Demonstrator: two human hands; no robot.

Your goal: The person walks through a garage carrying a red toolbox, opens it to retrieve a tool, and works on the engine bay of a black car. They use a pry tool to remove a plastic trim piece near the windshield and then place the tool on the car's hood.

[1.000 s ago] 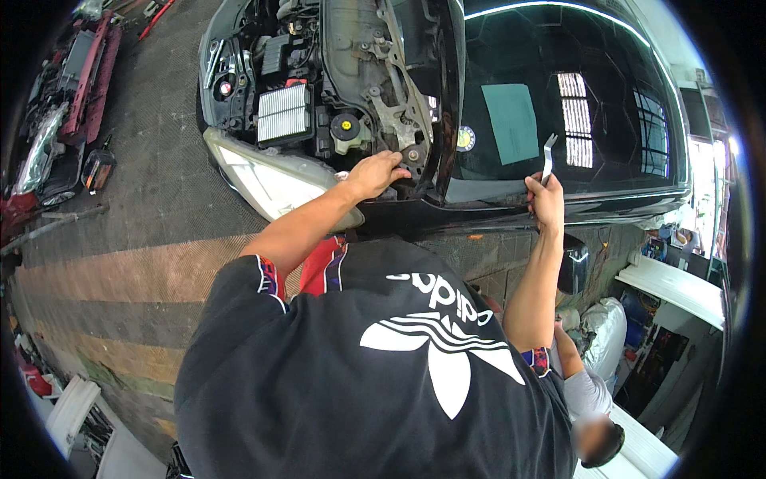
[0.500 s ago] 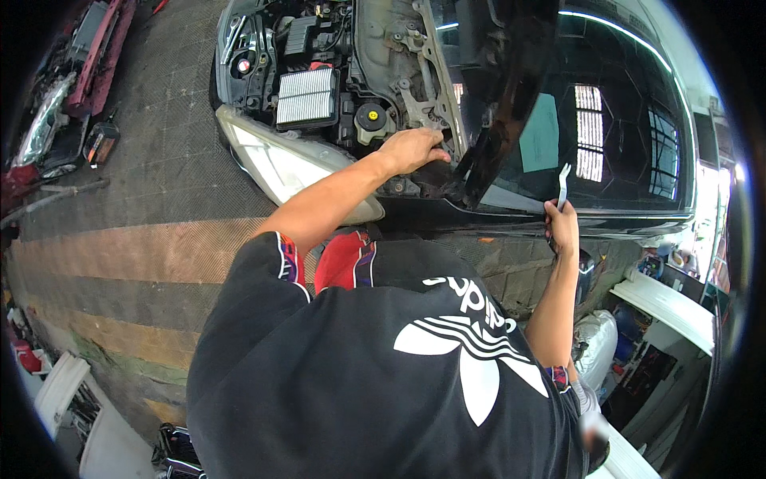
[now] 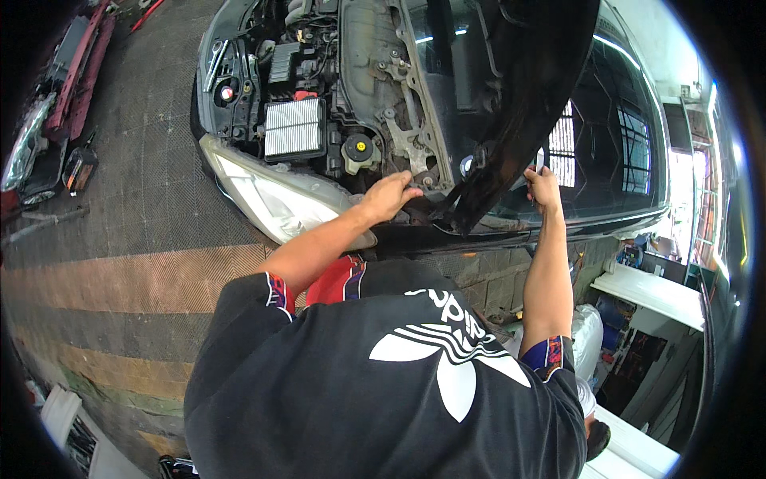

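My left hand [image 3: 388, 197] is at the near rear corner of a car's engine bay [image 3: 363, 80]. Its thumb and a finger are apart, and nothing shows between them. Behind the black raised hood [image 3: 523, 104], my right hand [image 3: 544, 189] grips a slim metal pry tool [image 3: 540, 160] that points away from me. In the previous moment its forked tip showed; now the tip is hard to make out. The hand is over the side of the dark windshield [image 3: 594, 160], close to the hood's edge.
A pleated air filter [image 3: 294, 128] and a black-capped reservoir [image 3: 361, 147] sit in the bay. The headlight [image 3: 275, 195] lies along the front corner. Loose car parts [image 3: 72, 96] are on the floor at far left. Another person [image 3: 590, 415] shows at lower right.
My left hand has drawn back toward me from the bay's rear corner, its fingers less curled. The right hand has moved away from me and left with the pry tool, nearer the hood.
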